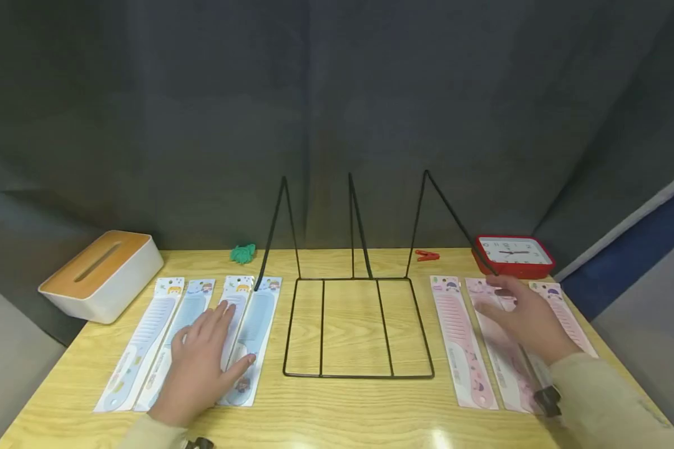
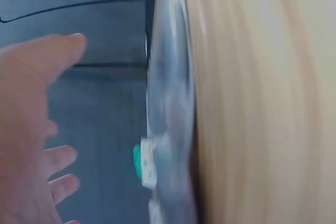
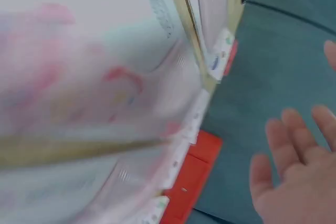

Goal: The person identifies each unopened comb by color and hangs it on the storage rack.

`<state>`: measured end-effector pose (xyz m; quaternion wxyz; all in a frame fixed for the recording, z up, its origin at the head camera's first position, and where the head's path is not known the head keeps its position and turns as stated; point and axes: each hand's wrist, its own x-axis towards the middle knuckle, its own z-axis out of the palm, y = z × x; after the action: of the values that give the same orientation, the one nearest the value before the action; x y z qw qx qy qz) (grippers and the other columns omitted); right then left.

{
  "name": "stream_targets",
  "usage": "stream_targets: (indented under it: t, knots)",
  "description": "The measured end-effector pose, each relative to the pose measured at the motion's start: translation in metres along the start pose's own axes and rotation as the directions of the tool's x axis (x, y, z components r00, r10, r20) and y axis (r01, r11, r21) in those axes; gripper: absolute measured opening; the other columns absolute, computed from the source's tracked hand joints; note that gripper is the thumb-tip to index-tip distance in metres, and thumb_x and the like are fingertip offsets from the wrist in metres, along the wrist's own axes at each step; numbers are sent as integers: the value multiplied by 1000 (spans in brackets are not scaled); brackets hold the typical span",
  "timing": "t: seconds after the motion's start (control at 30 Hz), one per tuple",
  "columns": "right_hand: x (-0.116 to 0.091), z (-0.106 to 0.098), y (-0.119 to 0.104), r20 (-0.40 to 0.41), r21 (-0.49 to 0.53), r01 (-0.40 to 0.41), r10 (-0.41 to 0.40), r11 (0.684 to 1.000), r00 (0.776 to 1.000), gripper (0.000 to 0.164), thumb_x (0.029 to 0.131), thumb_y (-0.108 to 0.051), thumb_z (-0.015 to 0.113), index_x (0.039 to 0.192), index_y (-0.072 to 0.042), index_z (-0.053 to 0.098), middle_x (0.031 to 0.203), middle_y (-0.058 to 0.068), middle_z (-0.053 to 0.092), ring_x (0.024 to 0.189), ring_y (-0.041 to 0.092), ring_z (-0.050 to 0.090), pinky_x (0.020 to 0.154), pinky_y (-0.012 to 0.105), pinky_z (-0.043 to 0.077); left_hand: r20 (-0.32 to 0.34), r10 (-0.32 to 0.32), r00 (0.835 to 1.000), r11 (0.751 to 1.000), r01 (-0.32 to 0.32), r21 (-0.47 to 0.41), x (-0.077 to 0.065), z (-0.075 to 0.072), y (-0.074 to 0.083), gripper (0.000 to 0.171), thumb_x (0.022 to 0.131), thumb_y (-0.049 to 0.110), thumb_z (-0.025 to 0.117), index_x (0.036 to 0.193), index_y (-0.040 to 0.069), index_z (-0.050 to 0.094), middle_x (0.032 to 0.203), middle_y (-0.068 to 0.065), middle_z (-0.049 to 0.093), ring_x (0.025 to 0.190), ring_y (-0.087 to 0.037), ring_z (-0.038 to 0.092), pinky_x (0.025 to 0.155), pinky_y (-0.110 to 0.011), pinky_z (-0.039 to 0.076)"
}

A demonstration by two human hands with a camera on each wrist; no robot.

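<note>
Several packaged blue combs point(image 1: 140, 349) lie side by side at the left of the table. Above them hovers my left hand point(image 1: 199, 362), its fingers spread and nothing in its grasp; the left wrist view shows it apart from the glossy packaging point(image 2: 170, 93). On the right is a row of packaged pink combs point(image 1: 463, 343). Over that row is my right hand point(image 1: 530, 321), partly hiding the packages beneath. In the right wrist view its fingers look loosely extended, holding nothing, beyond the blurred pink packaging point(image 3: 126, 87).
Between the two rows stands a black wire rack point(image 1: 359, 376) with upright peaked wires. A white tissue box point(image 1: 112, 280) with a wooden lid is at left. Along the back lie a green bundle point(image 1: 243, 253), a red clip point(image 1: 427, 255) and a red clock point(image 1: 513, 255).
</note>
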<state>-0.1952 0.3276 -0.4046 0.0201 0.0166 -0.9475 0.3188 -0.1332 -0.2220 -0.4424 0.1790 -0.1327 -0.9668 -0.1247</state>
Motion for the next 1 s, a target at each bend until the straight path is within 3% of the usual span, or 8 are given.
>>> stream_targets:
  t: [0.17, 0.37, 0.57, 0.73, 0.9, 1.0]
  knots:
    - [47, 20, 8, 144, 16, -98, 95, 995, 985, 90, 90, -57, 68, 152, -2, 34, 147, 26, 44, 128, 46, 46, 100, 64, 40, 58, 17, 998, 999, -15, -39, 5, 18, 22, 87, 82, 58, 76, 149, 11, 47, 149, -7, 49, 126, -32, 50, 89, -54, 38]
    - [81, 33, 18, 236, -39, -117, 122, 992, 964, 88, 97, -53, 59, 151, 10, 28, 146, 34, 39, 132, 52, 41, 105, 65, 36, 150, 36, 988, 993, -19, -115, 13, 37, 47, 84, 79, 65, 75, 142, 13, 55, 138, -3, 58, 117, -26, 54, 86, -45, 38]
    - [96, 39, 23, 222, -72, -135, 148, 988, 964, 71, 96, -45, 60, 139, 10, 47, 140, 32, 49, 124, 51, 49, 100, 62, 42, 236, 26, 971, 990, 7, -140, 19, 47, 61, 81, 79, 68, 72, 135, 11, 61, 132, -4, 60, 116, -26, 56, 92, -51, 46]
    - [102, 40, 26, 176, -97, -164, 179, 982, 968, 40, 94, -34, 62, 110, 3, 64, 109, 19, 65, 99, 37, 58, 87, 54, 48, 241, 28, 970, 989, 8, -147, 21, 50, 62, 71, 82, 59, 76, 129, 6, 65, 129, -6, 58, 115, -27, 57, 93, -52, 48]
    - [105, 42, 26, 160, -94, -201, 214, 975, 964, 46, 91, -44, 67, 106, 0, 65, 104, 14, 66, 97, 33, 59, 82, 51, 49, 240, 12, 971, 988, 26, -155, 23, 48, 63, 70, 80, 55, 79, 127, 5, 66, 127, -6, 58, 115, -27, 58, 94, -53, 48]
    - [106, 45, 23, 145, -70, -223, 231, 972, 962, 43, 89, -42, 71, 103, -1, 66, 98, 11, 66, 91, 29, 58, 78, 45, 50, 242, 3, 970, 987, 36, -155, 23, 46, 65, 71, 79, 54, 80, 127, 4, 66, 127, -7, 59, 115, -28, 58, 94, -54, 48]
